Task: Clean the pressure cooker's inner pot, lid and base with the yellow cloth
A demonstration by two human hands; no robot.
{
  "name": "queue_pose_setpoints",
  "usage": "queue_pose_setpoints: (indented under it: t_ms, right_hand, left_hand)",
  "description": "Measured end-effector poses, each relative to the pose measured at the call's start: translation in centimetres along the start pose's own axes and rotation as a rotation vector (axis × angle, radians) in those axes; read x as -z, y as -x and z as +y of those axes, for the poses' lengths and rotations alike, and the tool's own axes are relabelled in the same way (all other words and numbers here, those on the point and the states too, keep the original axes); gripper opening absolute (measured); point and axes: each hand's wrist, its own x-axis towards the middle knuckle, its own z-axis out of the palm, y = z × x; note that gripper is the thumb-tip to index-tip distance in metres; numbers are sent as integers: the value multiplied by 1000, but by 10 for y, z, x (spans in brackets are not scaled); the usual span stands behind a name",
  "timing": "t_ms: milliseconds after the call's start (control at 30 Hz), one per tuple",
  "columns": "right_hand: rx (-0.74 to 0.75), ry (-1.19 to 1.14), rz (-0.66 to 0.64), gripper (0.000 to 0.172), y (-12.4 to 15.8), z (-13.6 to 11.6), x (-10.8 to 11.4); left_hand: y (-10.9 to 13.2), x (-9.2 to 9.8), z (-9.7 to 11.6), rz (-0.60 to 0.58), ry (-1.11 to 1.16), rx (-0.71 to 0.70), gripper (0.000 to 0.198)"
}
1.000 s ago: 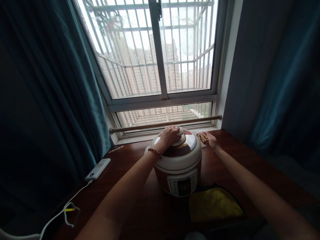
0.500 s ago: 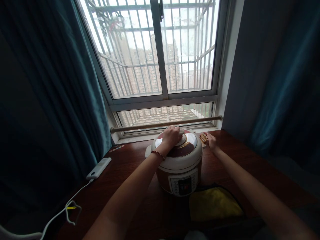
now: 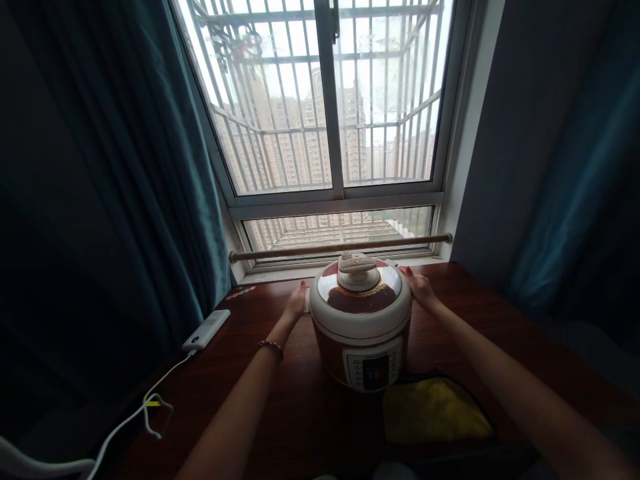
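Note:
A white and reddish-brown electric pressure cooker [image 3: 360, 328] stands upright on the dark wooden table, its lid on and its control panel [image 3: 375, 370] facing me. My left hand [image 3: 297, 303], with a beaded bracelet at the wrist, is closed around the side handle [image 3: 307, 301] on the cooker's left. On the opposite side my right hand [image 3: 420, 289] grips at the right edge, where its fingers and palm hide the other handle. The lid knob [image 3: 357, 267] on top is untouched.
In front of the cooker lies a yellow cloth-like item [image 3: 435, 410] with a dark edge. A white power bank [image 3: 207, 331] with a white cable [image 3: 167, 379] is to the left. Behind are a horizontal rail [image 3: 340, 249] and a barred window; blue curtains [image 3: 200, 200] hang at the sides.
My left hand has left the lid knob and moved down to the left handle. My right hand stays at the right side; the tan-brown pieces seen at its fingers no longer show.

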Motion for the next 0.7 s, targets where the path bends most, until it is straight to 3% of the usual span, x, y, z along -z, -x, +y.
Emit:
queue_pose_setpoints:
  t_ms: [133, 300, 433, 500, 567, 600, 700]
  right_hand:
    - [38, 86, -25, 63, 4, -2, 0]
    - [65, 167, -62, 55, -3, -5, 6]
    - [56, 211, 34, 52, 16, -12, 9]
    - [61, 229, 182, 53, 55, -12, 2]
    - [7, 280, 326, 52, 113, -6, -14]
    - [-52, 341, 323, 51, 146, -2, -25]
    - [-238, 634, 102, 52, 234, 18, -64]
  left_hand:
    - [-5, -12, -14, -15, 108, 99, 72]
    - [-8, -12, -16, -9, 154, 160, 66]
    - [-7, -11, -16, -23, 130, 181, 56]
    - [-7, -11, -16, -12, 104, 188, 53]
    - [-9, -12, -18, 0, 83, 193, 50]
    - [-10, -12, -19, 4, 76, 194, 50]
    - [-12, -14, -23, 13, 68, 202, 49]
